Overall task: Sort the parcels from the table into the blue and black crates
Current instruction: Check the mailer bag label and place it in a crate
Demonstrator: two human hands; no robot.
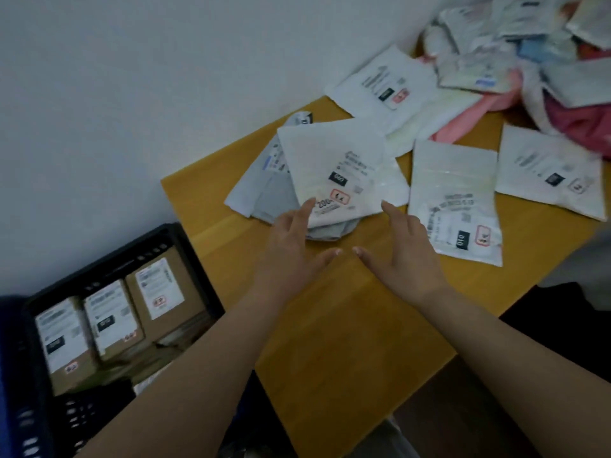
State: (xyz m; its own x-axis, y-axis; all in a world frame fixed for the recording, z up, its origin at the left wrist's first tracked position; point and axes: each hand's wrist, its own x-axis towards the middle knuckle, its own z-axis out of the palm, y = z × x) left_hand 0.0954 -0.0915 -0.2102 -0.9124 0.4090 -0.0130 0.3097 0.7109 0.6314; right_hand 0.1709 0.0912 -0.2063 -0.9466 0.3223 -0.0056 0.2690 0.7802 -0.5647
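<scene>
Two hands reach out over the table (347, 325), and what matters is that the white parcel (334, 173) lies straight ahead of both, between their fingertips. Our left hand (291, 246) and right hand (401, 249) are both spread wide and hold nothing; the left forefinger touches or nearly touches the parcel's near edge (blur keeps us from saying which). The parcel sits on top of a grey bag (267, 190) near the table's far left corner, its long axis running slantwise away from us. We judge the left hand slightly the nearer. Another white parcel (456, 200) lies just beside the right hand, and a heap of bags (529, 51) crowds the far right corner. The black crate (172, 241), with brown boxes (112, 322) inside, stands off the table's left edge; the blue crate (8, 375) shows only at the frame's edge.
</scene>
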